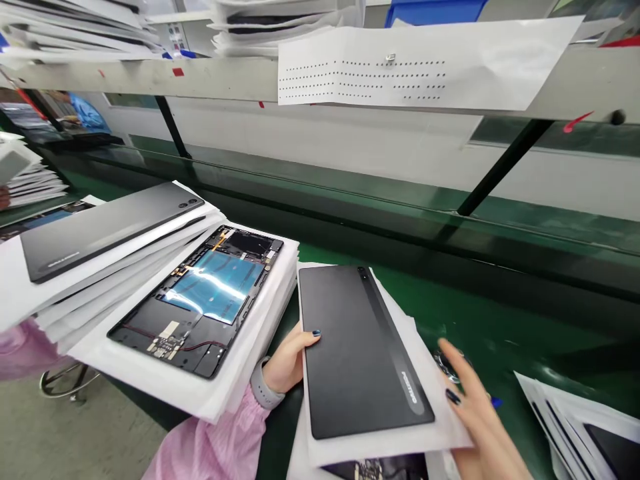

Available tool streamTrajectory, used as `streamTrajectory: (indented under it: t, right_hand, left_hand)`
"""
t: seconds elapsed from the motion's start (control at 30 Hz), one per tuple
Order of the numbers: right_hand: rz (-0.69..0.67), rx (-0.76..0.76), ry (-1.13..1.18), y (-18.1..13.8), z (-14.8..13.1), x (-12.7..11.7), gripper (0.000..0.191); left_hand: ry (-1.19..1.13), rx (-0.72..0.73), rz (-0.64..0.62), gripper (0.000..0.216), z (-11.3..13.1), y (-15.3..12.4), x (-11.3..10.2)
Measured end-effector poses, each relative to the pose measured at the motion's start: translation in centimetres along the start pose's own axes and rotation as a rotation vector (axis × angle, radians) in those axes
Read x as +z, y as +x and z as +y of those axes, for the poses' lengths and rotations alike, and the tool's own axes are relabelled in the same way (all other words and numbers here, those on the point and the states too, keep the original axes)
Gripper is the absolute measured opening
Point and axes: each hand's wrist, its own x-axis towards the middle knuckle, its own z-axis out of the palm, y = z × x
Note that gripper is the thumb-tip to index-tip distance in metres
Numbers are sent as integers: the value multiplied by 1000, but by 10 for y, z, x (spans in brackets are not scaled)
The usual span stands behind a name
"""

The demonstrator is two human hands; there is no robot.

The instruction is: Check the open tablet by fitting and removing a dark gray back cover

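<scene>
A dark grey tablet back cover (357,353) lies tilted on a white sheet (395,443) in front of me. My left hand (293,353) is closed on its left edge, thumb on top and the other fingers hidden underneath. At the right edge of the sheet is my right hand (475,413), its thumb and a finger stretched out and apart. Part of that hand is behind the sheet's corner, and I cannot tell whether it touches the paper. Below the sheet, part of an opened tablet (380,468) shows its circuit board.
To the left, another opened tablet (200,300) with a blue battery tops a stack of white sheets. Beyond it, a grey back cover (110,227) lies on a second stack. More sheeted parts (580,427) stand at right. A shelf rail (225,83) crosses above the green bench.
</scene>
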Motion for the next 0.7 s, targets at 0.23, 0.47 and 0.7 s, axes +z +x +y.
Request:
streamTrajectory:
  t: [0.23, 0.47, 0.7]
  right_hand:
    - [-196, 150, -55, 11, -4, 0, 34]
    - [-115, 226, 62, 2, 16, 10, 37]
    - [-23, 238, 70, 8, 28, -5, 37]
  left_hand:
    - [-123, -229, -48, 54, -2, -1, -1]
    - [-202, -316, -194, 71, -3, -2, 6]
    - [-176, -309, -196, 62, -5, 0, 5]
